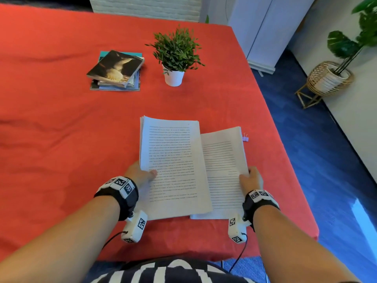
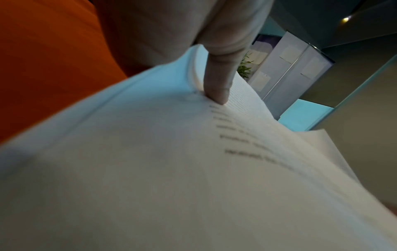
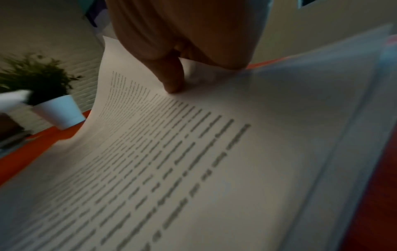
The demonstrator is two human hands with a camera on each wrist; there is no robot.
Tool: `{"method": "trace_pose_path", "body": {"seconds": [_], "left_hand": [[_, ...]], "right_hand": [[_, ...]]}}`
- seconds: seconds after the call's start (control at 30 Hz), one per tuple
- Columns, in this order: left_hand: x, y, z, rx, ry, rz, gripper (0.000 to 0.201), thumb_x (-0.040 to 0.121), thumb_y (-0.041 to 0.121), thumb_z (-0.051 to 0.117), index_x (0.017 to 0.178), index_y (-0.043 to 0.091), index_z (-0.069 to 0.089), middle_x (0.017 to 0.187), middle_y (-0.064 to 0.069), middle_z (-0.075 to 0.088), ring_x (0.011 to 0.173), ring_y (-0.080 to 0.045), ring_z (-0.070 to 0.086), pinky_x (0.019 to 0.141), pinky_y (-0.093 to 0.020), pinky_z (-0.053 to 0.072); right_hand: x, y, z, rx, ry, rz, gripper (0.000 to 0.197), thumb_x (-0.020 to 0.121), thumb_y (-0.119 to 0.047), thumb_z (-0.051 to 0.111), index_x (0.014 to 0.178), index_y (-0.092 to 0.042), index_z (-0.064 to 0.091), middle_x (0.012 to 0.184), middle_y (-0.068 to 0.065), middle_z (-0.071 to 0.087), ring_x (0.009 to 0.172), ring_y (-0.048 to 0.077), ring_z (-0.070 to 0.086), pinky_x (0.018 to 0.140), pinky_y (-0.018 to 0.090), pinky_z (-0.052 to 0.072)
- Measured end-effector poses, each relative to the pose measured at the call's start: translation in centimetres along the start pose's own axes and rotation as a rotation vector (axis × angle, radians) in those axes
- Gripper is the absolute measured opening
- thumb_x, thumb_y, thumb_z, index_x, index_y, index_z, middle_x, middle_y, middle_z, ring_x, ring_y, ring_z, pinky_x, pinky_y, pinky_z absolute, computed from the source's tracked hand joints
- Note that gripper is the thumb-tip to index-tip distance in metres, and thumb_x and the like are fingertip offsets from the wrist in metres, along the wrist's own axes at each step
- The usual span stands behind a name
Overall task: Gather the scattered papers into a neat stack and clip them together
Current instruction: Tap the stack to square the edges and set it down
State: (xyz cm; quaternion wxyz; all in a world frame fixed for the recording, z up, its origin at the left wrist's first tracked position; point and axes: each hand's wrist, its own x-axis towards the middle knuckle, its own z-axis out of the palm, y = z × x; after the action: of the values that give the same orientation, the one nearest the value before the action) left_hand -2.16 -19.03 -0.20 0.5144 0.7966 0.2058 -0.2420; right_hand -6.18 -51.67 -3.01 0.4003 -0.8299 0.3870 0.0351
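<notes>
Hands grip two paper bundles: left hand (image 1: 140, 172) pinches the left bundle (image 1: 173, 166), right hand (image 1: 251, 178) the right bundle (image 1: 224, 170). Binder clip (image 1: 245, 137) (lilac) lies just beyond the right bundle.

Left papers (image 1: 171, 160) overlap right papers (image 1: 224, 170); clip (image 1: 245, 137) just right.

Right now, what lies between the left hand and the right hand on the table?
In the head view, two overlapping paper stacks: the left hand grips the left stack, which overlaps the right stack gripped by the right hand.
</notes>
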Motion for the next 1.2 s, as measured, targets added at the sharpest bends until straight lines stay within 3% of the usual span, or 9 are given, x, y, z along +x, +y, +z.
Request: {"method": "trace_pose_path", "body": {"seconds": [0.2, 0.33, 0.43, 0.57, 0.73, 0.87, 1.03, 1.13, 1.2], "left_hand": [[-0.5, -0.6, 0.7, 0.085, -0.054, -0.056, 0.041, 0.093, 0.029, 0.054, 0.128, 0.008, 0.055, 0.131, -0.014, 0.059, 0.118, -0.032, 0.057, 0.092, -0.034, 0.043], [0.2, -1.1, 0.4, 0.053, 0.039, -0.095, 0.059, 0.095, 0.049, 0.036, 0.130, 0.005, 0.052, 0.133, -0.019, 0.055, 0.116, -0.035, 0.056, 0.099, -0.036, 0.043], [0.4, -1.2, 0.2, 0.062, 0.057, -0.097, 0.060, 0.096, 0.048, 0.034, 0.133, 0.003, 0.048, 0.138, -0.020, 0.050, 0.122, -0.036, 0.051, 0.101, -0.036, 0.038], [0.5, -1.5, 0.2, 0.011, 0.080, 0.016, 0.046, 0.098, 0.034, 0.039, 0.137, 0.010, 0.041, 0.137, -0.014, 0.053, 0.122, -0.032, 0.052, 0.099, -0.034, 0.039], [0.6, -1.9, -0.1, -0.135, 0.184, 0.030, 0.080, 0.086, -0.004, 0.051, 0.149, 0.021, 0.008, 0.125, -0.007, 0.050, 0.122, -0.030, 0.050, 0.100, -0.039, 0.039], [0.9, 0.2, -2.4, -0.302, 0.237, 0.159, 0.056, 0.079, -0.010, 0.051, 0.127, 0.018, 0.044, 0.107, -0.002, 0.059, 0.111, -0.029, 0.059, 0.090, -0.038, 0.047], [-0.6, 5.6, -6.1, -0.564, 0.321, 0.470, 0.032, 0.087, 0.006, 0.060, 0.117, 0.016, 0.056, 0.098, 0.007, 0.068, 0.083, -0.006, 0.066, 0.078, -0.025, 0.054], [-1.0, 6.4, -6.9, -0.596, 0.338, 0.511, 0.024, 0.083, 0.007, 0.067, 0.106, 0.014, 0.063, 0.084, 0.016, 0.072, 0.075, 0.004, 0.067, 0.076, -0.022, 0.054], [-0.8, 6.0, -7.1, -0.574, 0.338, 0.497, 0.026, 0.078, 0.007, 0.073, 0.100, 0.016, 0.064, 0.083, 0.014, 0.074, 0.079, -0.002, 0.068, 0.081, -0.029, 0.052]], "right_hand": [[-2.1, -4.4, 5.5, -0.053, -0.440, -0.093, 0.040, 0.091, -0.010, 0.040, 0.131, -0.011, 0.046, 0.112, 0.007, 0.058, 0.103, 0.026, 0.057, 0.089, 0.035, 0.045], [-1.3, -4.6, 9.2, -0.030, -0.550, -0.129, 0.034, 0.080, -0.022, 0.045, 0.106, -0.017, 0.065, 0.105, 0.008, 0.071, 0.100, 0.031, 0.066, 0.091, 0.049, 0.053], [-3.3, -6.2, 9.5, 0.063, -0.556, -0.100, 0.020, 0.084, -0.024, 0.049, 0.092, -0.012, 0.063, 0.092, 0.006, 0.071, 0.093, 0.028, 0.065, 0.092, 0.046, 0.052], [-4.5, -7.5, 10.1, 0.128, -0.658, 0.005, 0.058, 0.088, -0.060, 0.031, 0.117, -0.017, 0.057, 0.116, 0.003, 0.063, 0.106, 0.025, 0.059, 0.098, 0.042, 0.043], [-5.1, -8.6, 9.9, -0.076, -0.589, -0.194, 0.034, 0.092, -0.010, 0.040, 0.126, -0.014, 0.043, 0.110, 0.003, 0.058, 0.096, 0.023, 0.056, 0.081, 0.034, 0.046], [-5.3, -11.4, 8.7, 0.206, -0.445, -0.299, 0.035, 0.082, 0.002, 0.040, 0.111, -0.015, 0.050, 0.094, 0.000, 0.059, 0.087, 0.019, 0.056, 0.067, 0.028, 0.045], [-6.2, -17.2, 7.2, 0.583, -0.362, -0.483, 0.021, 0.084, 0.002, 0.050, 0.101, -0.010, 0.054, 0.086, -0.003, 0.059, 0.075, 0.005, 0.055, 0.072, 0.028, 0.049], [-6.9, -18.7, 7.4, 0.706, -0.409, -0.515, 0.036, 0.076, 0.003, 0.050, 0.095, -0.026, 0.059, 0.090, 0.000, 0.061, 0.082, 0.010, 0.055, 0.077, 0.031, 0.046], [-7.2, -18.8, 7.7, 0.764, -0.432, -0.521, 0.047, 0.065, 0.005, 0.048, 0.097, -0.028, 0.060, 0.091, 0.002, 0.063, 0.086, 0.016, 0.057, 0.079, 0.034, 0.048]]}}
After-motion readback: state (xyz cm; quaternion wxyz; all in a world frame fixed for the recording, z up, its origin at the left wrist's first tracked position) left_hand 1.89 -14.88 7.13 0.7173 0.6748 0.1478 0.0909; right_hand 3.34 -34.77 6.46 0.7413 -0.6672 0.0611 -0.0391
